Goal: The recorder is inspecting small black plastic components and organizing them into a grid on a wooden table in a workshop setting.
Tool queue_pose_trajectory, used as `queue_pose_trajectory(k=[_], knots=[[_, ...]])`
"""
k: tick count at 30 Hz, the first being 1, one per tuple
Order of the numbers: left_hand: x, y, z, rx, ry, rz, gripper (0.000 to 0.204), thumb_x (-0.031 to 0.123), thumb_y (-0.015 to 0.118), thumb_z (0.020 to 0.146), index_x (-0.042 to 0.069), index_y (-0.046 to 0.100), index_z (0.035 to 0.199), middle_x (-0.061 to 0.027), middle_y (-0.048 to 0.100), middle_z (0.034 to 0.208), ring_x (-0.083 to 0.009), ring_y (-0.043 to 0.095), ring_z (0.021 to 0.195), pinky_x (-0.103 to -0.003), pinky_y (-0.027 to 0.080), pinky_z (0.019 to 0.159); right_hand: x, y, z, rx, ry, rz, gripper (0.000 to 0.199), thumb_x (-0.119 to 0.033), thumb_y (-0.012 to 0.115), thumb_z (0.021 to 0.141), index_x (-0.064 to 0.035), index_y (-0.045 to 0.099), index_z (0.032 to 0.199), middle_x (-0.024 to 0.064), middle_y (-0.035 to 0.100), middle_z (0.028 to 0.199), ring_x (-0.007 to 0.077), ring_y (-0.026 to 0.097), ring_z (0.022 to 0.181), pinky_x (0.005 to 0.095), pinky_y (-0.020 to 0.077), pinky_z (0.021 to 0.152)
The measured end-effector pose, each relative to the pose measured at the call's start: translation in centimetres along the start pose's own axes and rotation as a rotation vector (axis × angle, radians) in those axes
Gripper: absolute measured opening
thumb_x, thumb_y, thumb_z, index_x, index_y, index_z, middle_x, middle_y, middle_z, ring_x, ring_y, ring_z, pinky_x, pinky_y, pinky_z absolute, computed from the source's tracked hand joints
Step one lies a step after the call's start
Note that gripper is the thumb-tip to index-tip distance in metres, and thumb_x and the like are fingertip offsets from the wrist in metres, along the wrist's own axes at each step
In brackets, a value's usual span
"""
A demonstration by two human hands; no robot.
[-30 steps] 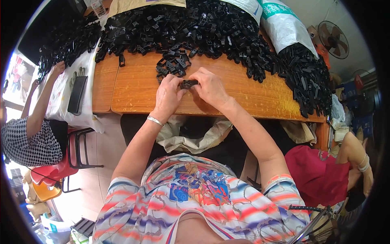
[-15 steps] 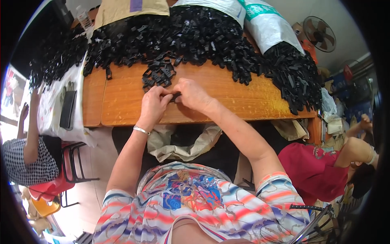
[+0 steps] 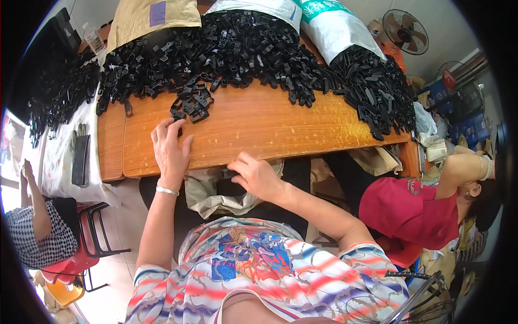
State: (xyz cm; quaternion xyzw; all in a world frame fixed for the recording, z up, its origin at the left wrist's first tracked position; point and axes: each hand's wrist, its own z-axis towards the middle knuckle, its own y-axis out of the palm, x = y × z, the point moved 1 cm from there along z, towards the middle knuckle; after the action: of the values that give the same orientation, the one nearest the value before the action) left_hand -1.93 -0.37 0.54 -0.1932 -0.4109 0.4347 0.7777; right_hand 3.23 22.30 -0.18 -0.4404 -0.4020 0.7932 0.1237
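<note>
My left hand (image 3: pixel 171 150) is over the wooden table (image 3: pixel 259 121), fingers apart, its fingertips at the near edge of a small cluster of black plastic clips (image 3: pixel 195 102). Nothing is plainly held in it. At the table's front edge, my right hand (image 3: pixel 259 177) hangs above the mouth of a pale woven sack (image 3: pixel 205 198) on my lap. Its thumb and fingers are apart. A small dark piece (image 3: pixel 226 173) shows blurred just beside its fingertips, apparently free of them. The inside of the sack is mostly dark.
A big heap of black clips (image 3: pixel 232 54) spans the table's far side, below a brown paper bag (image 3: pixel 156 21) and a white sack (image 3: pixel 345 35). Longer black pieces (image 3: pixel 372 89) lie at the right. People sit on both sides, one in a red shirt (image 3: pixel 404 210).
My hands have parted from a black piece they held together. The right hand has drawn down over the sack; the left has moved left, beside the small cluster. The view has shifted slightly.
</note>
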Motion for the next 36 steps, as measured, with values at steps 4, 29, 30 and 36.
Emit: queue_pose_trajectory(k=[4,29,30,36], knots=[[-2.4,1.5,0.3,-0.125,-0.009,-0.045,0.024,0.002,0.072,0.075,0.006,0.066,0.098,-0.0117,0.055,0.114,-0.0322,0.055,0.103,-0.040,0.047,0.090,1.0,-1.5,-0.2,-0.002,-0.056,-0.022,0.026,-0.015,0.076,0.075,-0.0060,0.066,0.098,0.0126,0.061,0.090,0.0325,0.064,0.082,0.0407,0.0527,0.070],[1.5,3.5,0.8,-0.257,0.124,-0.127,0.038,-0.005,0.068,0.075,0.008,0.064,0.110,-0.0123,0.058,0.103,-0.0323,0.059,0.097,-0.039,0.051,0.080,11.2,-5.3,8.0,0.255,0.298,-0.176,0.022,-0.006,0.074,0.077,-0.0088,0.068,0.098,0.0096,0.065,0.089,0.0284,0.066,0.084,0.0386,0.0529,0.074],[1.7,3.4,0.9,-0.256,0.125,-0.130,0.038,-0.005,0.068,0.075,0.008,0.064,0.110,-0.0123,0.058,0.103,-0.0323,0.059,0.097,-0.039,0.051,0.080,11.0,-5.3,8.0,0.246,0.278,-0.193,0.020,-0.006,0.073,0.077,-0.0087,0.068,0.097,0.0095,0.065,0.089,0.0288,0.066,0.083,0.0388,0.0528,0.074],[2.3,2.2,1.1,-0.197,0.174,-0.076,0.038,0.001,0.072,0.072,0.008,0.064,0.109,-0.0082,0.058,0.101,-0.0285,0.056,0.096,-0.040,0.049,0.081,10.1,-4.9,8.6,0.270,0.208,-0.229,0.017,-0.009,0.072,0.080,-0.0081,0.069,0.096,0.0105,0.065,0.091,0.0306,0.066,0.085,0.0401,0.0528,0.074]])
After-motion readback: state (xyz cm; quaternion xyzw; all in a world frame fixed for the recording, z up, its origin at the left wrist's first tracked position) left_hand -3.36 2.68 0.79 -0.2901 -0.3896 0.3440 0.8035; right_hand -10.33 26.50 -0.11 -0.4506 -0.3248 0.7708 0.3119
